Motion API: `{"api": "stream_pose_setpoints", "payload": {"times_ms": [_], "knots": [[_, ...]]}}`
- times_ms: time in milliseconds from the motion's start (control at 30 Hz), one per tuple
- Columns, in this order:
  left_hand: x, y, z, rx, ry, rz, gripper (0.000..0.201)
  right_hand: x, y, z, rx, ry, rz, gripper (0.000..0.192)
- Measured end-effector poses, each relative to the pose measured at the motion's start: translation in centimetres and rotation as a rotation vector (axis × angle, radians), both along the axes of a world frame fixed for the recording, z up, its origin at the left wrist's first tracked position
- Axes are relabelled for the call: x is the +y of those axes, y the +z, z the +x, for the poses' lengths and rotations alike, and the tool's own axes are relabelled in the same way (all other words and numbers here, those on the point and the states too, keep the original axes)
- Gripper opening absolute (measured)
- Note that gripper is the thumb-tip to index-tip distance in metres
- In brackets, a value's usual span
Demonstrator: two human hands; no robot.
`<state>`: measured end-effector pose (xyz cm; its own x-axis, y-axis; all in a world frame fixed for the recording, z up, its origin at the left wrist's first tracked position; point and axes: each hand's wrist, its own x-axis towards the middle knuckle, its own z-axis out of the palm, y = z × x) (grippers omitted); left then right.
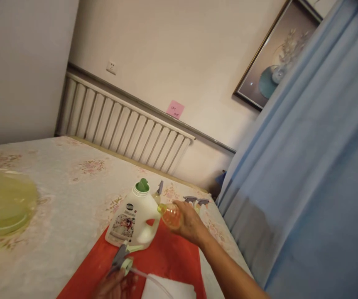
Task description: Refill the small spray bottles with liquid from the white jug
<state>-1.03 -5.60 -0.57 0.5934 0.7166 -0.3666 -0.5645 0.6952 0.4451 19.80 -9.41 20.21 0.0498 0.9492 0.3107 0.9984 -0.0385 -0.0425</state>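
My left hand [116,284] is closed around a grey and pale green spray nozzle [122,259], its clear dip tube trailing to the right. In my right hand [189,222] is a small clear bottle [170,216], tilted with its open neck pointing left; it looks orange against the red behind it. Just left of that bottle stands a white detergent jug [135,220] with a handle, a picture label and a green spout in its uncapped mouth. The jug rests upright on a red mat [172,257]. A white cloth or paper [166,288] lies at the mat's near edge.
Behind the jug stands a spray bottle [158,192]; more grey spray heads [196,201] show beyond my right hand. A yellow translucent basin [7,203] sits at left on the flowered tablecloth [73,199]. A blue curtain [306,166] hangs close on the right, a radiator [123,124] behind.
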Motion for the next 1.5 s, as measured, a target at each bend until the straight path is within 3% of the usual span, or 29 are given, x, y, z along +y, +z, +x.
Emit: {"api": "stream_pose_setpoints", "payload": {"times_ms": [67,167,300,467,667,867,1033,1167,1500], "knots": [[-0.2,0.4,-1.0,-0.026,0.034,0.009,0.026,-2.1,-2.3,0.5,0.106,0.029,-0.001,0.06],[-0.4,1.8,-2.2,-0.045,0.113,0.045,0.022,-4.9,-6.1,1.0,0.498,-0.01,0.084,0.066],[-1.1,4.9,-3.2,0.006,0.231,0.142,0.026,-8.1,-9.7,0.8,0.623,-0.094,0.055,0.075],[-2.5,8.7,-3.3,0.047,0.302,0.255,0.022,-11.0,-11.8,0.2,0.725,-0.177,0.01,0.081],[-3.6,10.8,-3.1,0.112,0.328,0.382,0.036,-13.0,-11.9,-0.3,0.763,-0.196,-0.026,0.092],[-4.9,11.1,-2.3,0.276,0.261,0.516,0.049,-14.1,-11.2,-1.5,0.729,-0.178,-0.043,0.086],[-6.0,9.9,-0.9,0.506,0.137,0.749,0.049,-14.2,-11.2,-2.8,0.714,-0.102,-0.037,0.084],[-6.6,9.0,0.1,0.553,0.027,0.899,0.047,-14.3,-11.0,-3.7,0.729,-0.043,0.001,0.084],[-7.0,8.6,0.5,0.594,-0.051,0.987,0.045,-15.0,-11.0,-4.4,0.757,-0.056,0.037,0.077]]}}
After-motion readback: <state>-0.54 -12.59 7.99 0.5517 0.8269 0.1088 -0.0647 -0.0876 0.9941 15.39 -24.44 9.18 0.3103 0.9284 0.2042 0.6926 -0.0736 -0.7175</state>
